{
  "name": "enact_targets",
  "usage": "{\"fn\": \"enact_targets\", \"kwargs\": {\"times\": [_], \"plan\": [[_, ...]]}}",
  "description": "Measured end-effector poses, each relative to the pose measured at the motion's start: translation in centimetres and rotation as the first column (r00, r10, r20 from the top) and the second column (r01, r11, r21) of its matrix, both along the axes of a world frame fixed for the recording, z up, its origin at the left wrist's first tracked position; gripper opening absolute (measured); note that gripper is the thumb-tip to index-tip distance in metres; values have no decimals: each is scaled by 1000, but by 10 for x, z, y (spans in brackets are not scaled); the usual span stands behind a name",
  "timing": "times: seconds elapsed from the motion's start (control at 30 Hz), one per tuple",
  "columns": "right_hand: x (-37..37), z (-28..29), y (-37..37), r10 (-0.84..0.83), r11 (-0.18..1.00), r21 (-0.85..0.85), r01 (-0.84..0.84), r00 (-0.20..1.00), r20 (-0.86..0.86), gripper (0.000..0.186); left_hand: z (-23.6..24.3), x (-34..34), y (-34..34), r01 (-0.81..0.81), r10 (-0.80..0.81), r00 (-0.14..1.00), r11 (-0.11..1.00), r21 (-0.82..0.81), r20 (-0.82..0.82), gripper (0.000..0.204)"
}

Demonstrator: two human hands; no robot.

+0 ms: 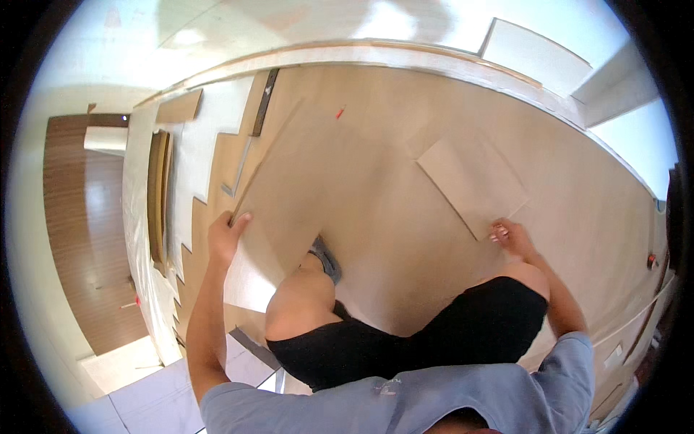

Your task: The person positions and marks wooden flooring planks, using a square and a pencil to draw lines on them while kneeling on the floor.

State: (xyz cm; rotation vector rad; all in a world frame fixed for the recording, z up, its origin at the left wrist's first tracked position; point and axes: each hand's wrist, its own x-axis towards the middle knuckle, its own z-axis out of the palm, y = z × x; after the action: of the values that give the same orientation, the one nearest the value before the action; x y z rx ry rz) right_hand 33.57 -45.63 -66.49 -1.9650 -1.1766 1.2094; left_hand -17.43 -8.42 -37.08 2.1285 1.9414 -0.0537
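Observation:
My left hand (228, 235) grips the edge of a long tan plank (278, 173), which slants away over the laid floor boards. A white patch shows below the plank near my left knee. At the right, my right hand (507, 239) has its fingers curled at the near corner of a short loose tan board (463, 181); whether it holds anything is unclear. A small red pencil-like item (340, 111) lies on the boards beyond the plank. My bent knees and one dark-socked foot (325, 257) are between my hands.
A dark bar (266, 101) and a thin metal tool (241, 166) lie by the stepped board edge at left. Stacked planks (157, 195) rest farther left, beside a doorway onto dark wood flooring (87, 239). A long skirting (361, 54) bounds the back; grey tiles (152, 401) show lower left.

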Motion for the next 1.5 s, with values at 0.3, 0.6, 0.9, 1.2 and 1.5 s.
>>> {"fn": "enact_targets", "kwargs": {"times": [0.3,0.6,0.9,1.2,1.5], "plan": [[53,51,195,368,928,-166,-334,747,554,18,-146,-234,82,-349,340,932,935,63,127,61],[-148,39,479,622,740,-257,-621,486,614,22,-258,-407,151,-503,501,799,860,-88,331,59],[-250,-21,554,511,702,-250,-667,227,829,32,-310,-467,110,-618,654,563,739,-268,505,50],[-250,39,640,768,575,-523,-628,195,610,34,-330,-481,66,-745,713,136,532,-403,688,43],[-282,157,675,937,253,-642,-723,20,348,26,-293,-534,31,-779,770,361,559,-283,527,46]]}}
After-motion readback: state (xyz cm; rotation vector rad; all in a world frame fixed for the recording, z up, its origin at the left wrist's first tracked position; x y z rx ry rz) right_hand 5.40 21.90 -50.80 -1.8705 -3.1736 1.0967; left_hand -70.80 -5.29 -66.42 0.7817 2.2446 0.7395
